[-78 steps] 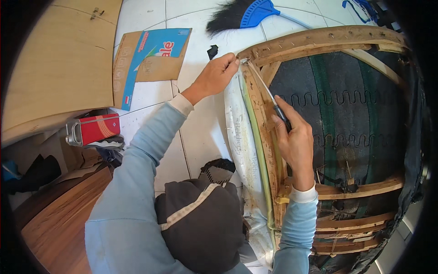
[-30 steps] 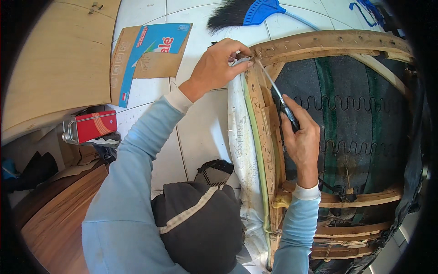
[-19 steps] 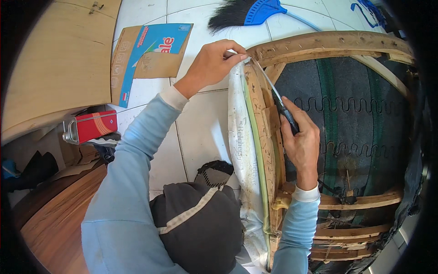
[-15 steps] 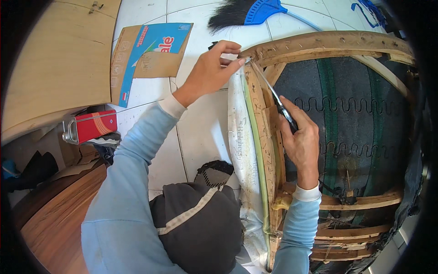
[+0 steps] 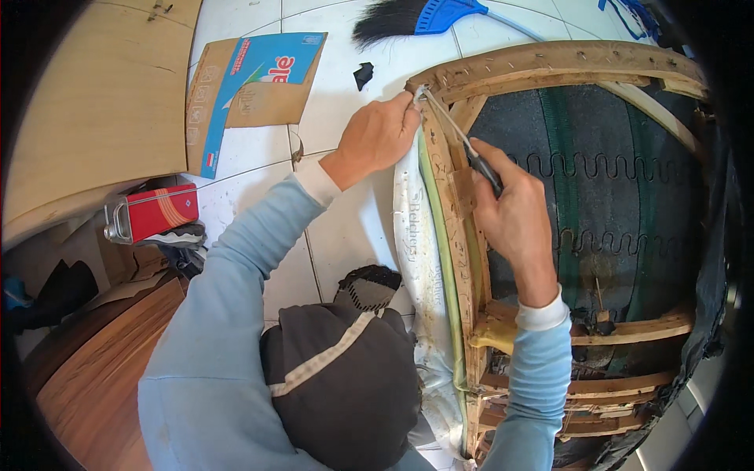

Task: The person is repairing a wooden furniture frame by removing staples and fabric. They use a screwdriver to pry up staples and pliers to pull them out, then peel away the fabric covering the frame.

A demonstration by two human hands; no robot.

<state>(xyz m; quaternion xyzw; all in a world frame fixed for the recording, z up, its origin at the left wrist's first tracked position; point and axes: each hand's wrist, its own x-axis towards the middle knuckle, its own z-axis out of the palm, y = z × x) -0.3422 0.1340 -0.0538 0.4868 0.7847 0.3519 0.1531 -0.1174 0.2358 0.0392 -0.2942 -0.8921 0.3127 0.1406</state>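
My right hand [image 5: 514,216] is wrapped round the dark handle of a screwdriver [image 5: 452,119]. Its thin metal shaft slants up and left, the tip at the corner where two wooden bars of an upholstery frame [image 5: 542,74] meet. At that same corner my left hand [image 5: 381,133] has its fingers closed on the upper end of a white fabric strip [image 5: 416,212], which hangs along the frame's left side beside green-yellow edging [image 5: 441,235]. Staples stick out of the wood. The fingertips of my left hand partly cover the fabric by the screwdriver tip.
Inside the frame are wavy springs [image 5: 601,165], green webbing [image 5: 561,169] and dark cloth. A blue broom [image 5: 448,16], a black scrap [image 5: 363,75] and flattened cardboard [image 5: 267,102] lie on the white tiles. Left are a red can [image 5: 163,214] and a wooden panel [image 5: 94,102].
My left hand's fingers, raised and parted before, have closed on the fabric at the corner. My right hand has turned slightly with the screwdriver, whose tip stays at the corner. The view has shifted a little.
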